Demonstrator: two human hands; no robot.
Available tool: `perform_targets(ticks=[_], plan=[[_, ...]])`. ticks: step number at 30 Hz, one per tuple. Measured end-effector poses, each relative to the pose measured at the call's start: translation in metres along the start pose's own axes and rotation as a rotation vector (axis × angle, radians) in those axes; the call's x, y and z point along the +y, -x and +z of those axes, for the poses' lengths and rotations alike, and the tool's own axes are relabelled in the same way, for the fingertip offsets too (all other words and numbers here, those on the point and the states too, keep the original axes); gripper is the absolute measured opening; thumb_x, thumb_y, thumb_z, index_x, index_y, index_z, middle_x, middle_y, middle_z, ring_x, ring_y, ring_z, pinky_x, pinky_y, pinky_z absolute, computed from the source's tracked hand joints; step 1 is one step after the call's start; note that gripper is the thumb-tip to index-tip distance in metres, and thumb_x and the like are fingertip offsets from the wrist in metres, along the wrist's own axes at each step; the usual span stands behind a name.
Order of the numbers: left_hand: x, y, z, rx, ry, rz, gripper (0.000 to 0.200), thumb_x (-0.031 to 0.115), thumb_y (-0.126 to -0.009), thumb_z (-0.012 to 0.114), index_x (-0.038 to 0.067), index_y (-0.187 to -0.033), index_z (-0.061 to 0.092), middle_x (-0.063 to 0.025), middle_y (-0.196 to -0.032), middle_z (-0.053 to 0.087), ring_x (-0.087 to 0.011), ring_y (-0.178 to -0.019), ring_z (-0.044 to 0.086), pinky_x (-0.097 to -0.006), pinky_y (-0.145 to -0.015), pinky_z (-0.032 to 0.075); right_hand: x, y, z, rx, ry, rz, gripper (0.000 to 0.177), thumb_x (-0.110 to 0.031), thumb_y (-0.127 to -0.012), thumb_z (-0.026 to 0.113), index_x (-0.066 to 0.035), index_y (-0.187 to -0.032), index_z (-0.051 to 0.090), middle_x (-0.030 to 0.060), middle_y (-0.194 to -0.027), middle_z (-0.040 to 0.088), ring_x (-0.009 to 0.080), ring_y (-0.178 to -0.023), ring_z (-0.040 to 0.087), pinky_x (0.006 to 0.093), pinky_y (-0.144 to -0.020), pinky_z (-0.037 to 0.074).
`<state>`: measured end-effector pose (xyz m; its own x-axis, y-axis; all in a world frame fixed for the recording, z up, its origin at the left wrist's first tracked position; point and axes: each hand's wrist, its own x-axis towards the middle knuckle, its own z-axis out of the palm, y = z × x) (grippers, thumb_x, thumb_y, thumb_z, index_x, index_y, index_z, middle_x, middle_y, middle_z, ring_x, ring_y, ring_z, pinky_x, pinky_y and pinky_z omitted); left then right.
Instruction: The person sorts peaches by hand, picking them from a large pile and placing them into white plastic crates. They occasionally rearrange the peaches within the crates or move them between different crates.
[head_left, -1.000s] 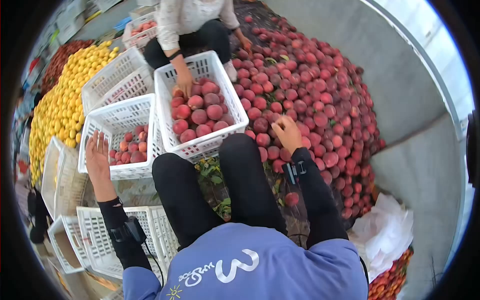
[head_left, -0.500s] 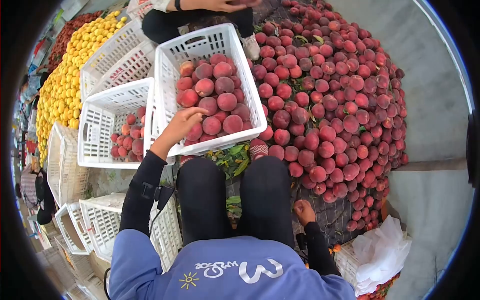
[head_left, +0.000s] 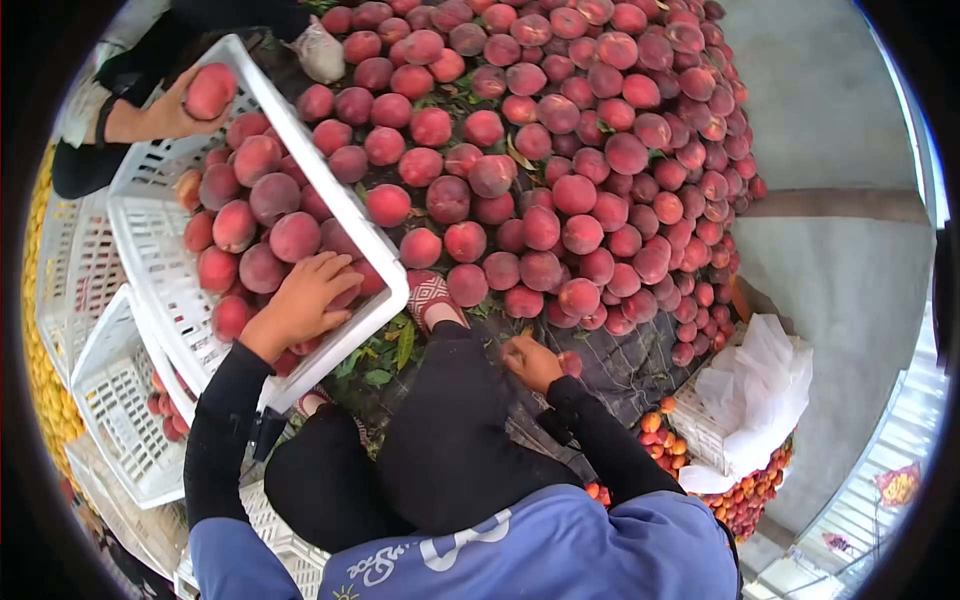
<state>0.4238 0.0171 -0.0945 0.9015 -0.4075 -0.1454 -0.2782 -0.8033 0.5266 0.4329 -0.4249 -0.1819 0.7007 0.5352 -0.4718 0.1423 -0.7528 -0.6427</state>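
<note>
My left hand (head_left: 303, 305) reaches into the near corner of a white plastic crate (head_left: 375, 255), its fingers and thumb around a dark red peach (head_left: 347, 292). More peaches (head_left: 273, 200) fill the bottom of this crate, which stands on my left. Low beside my right knee is my right hand (head_left: 530, 362), slightly blurred, with its fingers curled inward; whatever may be inside them is hidden. A single peach (head_left: 570, 363) shows by that wrist. The large peach pile (head_left: 580, 200) spreads out in front of this hand.
Across the crate, another person's hand (head_left: 180, 110) holds a peach (head_left: 210, 91). A second white crate (head_left: 115, 400) stands at the left, with a few fruits inside. Yellow fruit (head_left: 45, 330) lies at the far left. To the right, a white plastic bag (head_left: 765, 385) covers a small crate (head_left: 700, 425).
My view has turned rightward, so the crate appears further left and tilted. My right hand has moved forward toward the pile. The other person's hand now holds a peach at the crate.
</note>
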Motion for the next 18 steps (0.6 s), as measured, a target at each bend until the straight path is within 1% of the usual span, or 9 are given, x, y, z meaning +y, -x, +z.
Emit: perform_targets(ticks=[1,5,7,8,10,11,13,14,18], plan=[[0.010,-0.002,-0.003,-0.004,0.012,-0.033,0.050,0.018,-0.072,0.071,0.012,-0.119,0.057,-0.0146,-0.133,0.049,-0.0362,-0.126,0.044,-0.0472,-0.104,0.036,-0.009,-0.005,-0.009,0.008,0.000,0.015,0.021,-0.021,-0.084,0.060,-0.006,-0.100,0.060,0.0127,-0.099,0.062,0.0347,-0.099,0.058,0.0422,-0.084,0.046],[0.020,0.007,0.002,0.051,-0.075,-0.033,0.041,0.011,-0.076,0.067,0.014,-0.116,0.059,-0.0113,-0.133,0.050,-0.0335,-0.127,0.044,-0.0454,-0.102,0.040,-0.023,-0.040,-0.055,0.525,0.115,-0.067,0.025,-0.017,-0.081,0.063,-0.006,-0.103,0.060,0.0139,-0.102,0.063,0.0366,-0.098,0.059,0.0451,-0.084,0.046],[0.024,0.007,0.000,0.056,-0.092,-0.034,0.039,0.010,-0.078,0.066,0.014,-0.116,0.060,-0.0102,-0.132,0.051,-0.0326,-0.127,0.045,-0.0446,-0.101,0.041,-0.017,-0.066,-0.086,0.644,0.080,-0.023,0.034,-0.018,-0.079,0.066,-0.005,-0.110,0.058,0.0165,-0.106,0.062,0.0362,-0.101,0.058,0.0459,-0.085,0.045],[0.024,0.005,-0.002,0.051,-0.108,-0.034,0.037,0.010,-0.078,0.065,0.013,-0.115,0.060,-0.0095,-0.131,0.052,-0.0319,-0.126,0.045,-0.0436,-0.100,0.042,-0.017,-0.079,-0.098,0.648,0.080,-0.023,0.034,-0.018,-0.079,0.066,-0.005,-0.110,0.058,0.0165,-0.106,0.062,0.0362,-0.101,0.058,0.0459,-0.085,0.045],[0.022,0.003,0.001,0.058,-0.115,-0.024,0.035,0.012,-0.079,0.064,0.012,-0.114,0.061,-0.0077,-0.127,0.055,-0.0297,-0.124,0.048,-0.0417,-0.099,0.044,-0.018,-0.104,-0.116,0.699,0.260,-0.133,0.051,-0.021,-0.076,0.072,-0.006,-0.120,0.053,0.0173,-0.115,0.058,0.0359,-0.103,0.056,0.0454,-0.085,0.046],[0.023,0.001,0.001,0.054,-0.118,-0.030,0.035,0.012,-0.079,0.064,0.012,-0.114,0.061,-0.0077,-0.127,0.055,-0.0297,-0.124,0.048,-0.0417,-0.099,0.044,-0.020,-0.117,-0.119,0.694,0.254,-0.136,0.051,-0.021,-0.076,0.072,-0.006,-0.120,0.053,0.0173,-0.115,0.058,0.0359,-0.103,0.056,0.0454,-0.085,0.046],[0.030,-0.001,-0.002,0.023,-0.104,0.046,0.036,0.011,-0.078,0.065,0.011,-0.114,0.061,-0.0064,-0.126,0.055,-0.0289,-0.123,0.048,-0.0408,-0.099,0.044,-0.025,-0.141,-0.113,0.611,0.441,-0.129,0.066,-0.025,-0.072,0.076,-0.009,-0.128,0.047,0.0153,-0.120,0.055,0.0352,-0.103,0.057,0.0447,-0.083,0.048],[0.028,-0.001,-0.003,0.003,-0.147,0.061,0.041,0.012,-0.076,0.066,0.011,-0.117,0.059,-0.0059,-0.126,0.055,-0.0289,-0.123,0.048,-0.0398,-0.100,0.043,-0.026,-0.151,-0.110,0.489,0.549,-0.013,0.073,-0.028,-0.069,0.078,-0.010,-0.131,0.044,0.0145,-0.121,0.052,0.0352,-0.101,0.057,0.0450,-0.081,0.049],[0.017,-0.005,0.000,0.038,-0.140,-0.054,0.050,0.016,-0.076,0.067,0.011,-0.123,0.055,-0.0070,-0.128,0.054,-0.0300,-0.120,0.049,-0.0399,-0.100,0.043,-0.027,-0.172,-0.102,0.399,0.525,0.086,0.078,-0.031,-0.071,0.076,-0.014,-0.137,0.039,0.0171,-0.134,0.046,0.0380,-0.110,0.053,0.0470,-0.087,0.048]])
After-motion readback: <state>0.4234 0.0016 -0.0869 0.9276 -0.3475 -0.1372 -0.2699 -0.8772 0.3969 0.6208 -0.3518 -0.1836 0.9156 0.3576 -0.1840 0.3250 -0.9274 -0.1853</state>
